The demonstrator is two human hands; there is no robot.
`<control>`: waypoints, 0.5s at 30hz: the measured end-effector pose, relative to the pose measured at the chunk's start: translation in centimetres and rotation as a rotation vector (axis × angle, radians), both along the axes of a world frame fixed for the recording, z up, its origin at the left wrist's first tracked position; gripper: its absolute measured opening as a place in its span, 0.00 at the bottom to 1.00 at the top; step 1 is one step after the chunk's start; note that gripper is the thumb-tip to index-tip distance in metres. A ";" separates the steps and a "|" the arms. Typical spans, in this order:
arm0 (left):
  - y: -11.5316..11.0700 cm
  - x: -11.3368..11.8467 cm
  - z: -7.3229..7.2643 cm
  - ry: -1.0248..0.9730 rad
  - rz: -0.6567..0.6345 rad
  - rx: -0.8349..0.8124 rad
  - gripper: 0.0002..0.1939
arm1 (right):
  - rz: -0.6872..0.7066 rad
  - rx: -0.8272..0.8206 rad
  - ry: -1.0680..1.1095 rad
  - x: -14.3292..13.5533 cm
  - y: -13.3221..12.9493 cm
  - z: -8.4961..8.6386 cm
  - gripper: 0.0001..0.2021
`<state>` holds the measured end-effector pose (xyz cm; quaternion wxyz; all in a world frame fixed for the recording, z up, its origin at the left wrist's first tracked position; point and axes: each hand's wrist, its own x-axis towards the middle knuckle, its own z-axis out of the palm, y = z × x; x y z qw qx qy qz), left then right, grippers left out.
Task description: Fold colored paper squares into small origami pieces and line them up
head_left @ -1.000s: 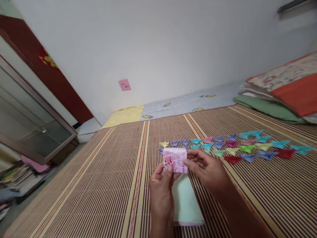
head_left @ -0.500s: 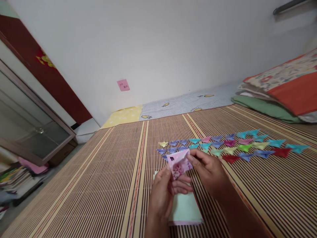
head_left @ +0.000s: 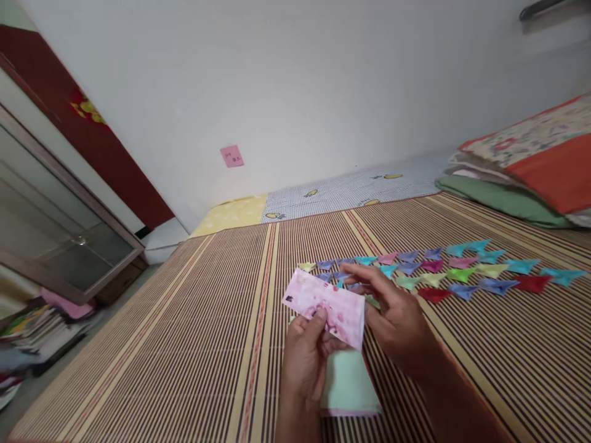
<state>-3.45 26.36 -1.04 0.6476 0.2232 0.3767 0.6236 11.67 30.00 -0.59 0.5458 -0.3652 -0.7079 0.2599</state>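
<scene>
A pink printed paper [head_left: 341,307], folded to a rectangle, is held up over the striped mat. My left hand [head_left: 307,347] grips it from below, thumb on its front. Just right of the paper, my right hand [head_left: 390,311] has its fingers apart and holds nothing visible. Under the hands lies a stack of pale green sheets [head_left: 351,381] with a pink edge, partly hidden by my left hand. Behind the hands, rows of small folded paper pieces [head_left: 462,275] in blue, red, green, yellow and pink spread to the right.
The striped mat [head_left: 207,344] reaches back to a checked cloth [head_left: 332,197] by the wall. Folded bedding [head_left: 535,178] sits at the back right. At the left are a glass-doored cabinet [head_left: 74,227] and piled books [head_left: 37,320]. A pink note [head_left: 231,156] is on the wall.
The pink paper, earlier smaller-looking and held between both hands, now shows as a wider, flatter rectangle in my left hand. My right hand has let go and opened its fingers.
</scene>
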 end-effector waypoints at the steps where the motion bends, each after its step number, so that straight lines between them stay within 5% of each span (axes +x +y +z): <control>1: 0.0 0.0 0.2 -0.010 0.063 -0.002 0.21 | -0.007 0.039 -0.029 0.1 0.0 0.0 0.22; 5: 0.1 -0.3 0.6 -0.015 0.195 0.013 0.24 | 0.087 0.159 -0.196 0.2 -0.2 0.1 0.21; 15: -0.3 -0.4 0.8 -0.071 0.243 0.115 0.17 | 0.170 0.061 -0.174 -0.5 0.1 -0.3 0.08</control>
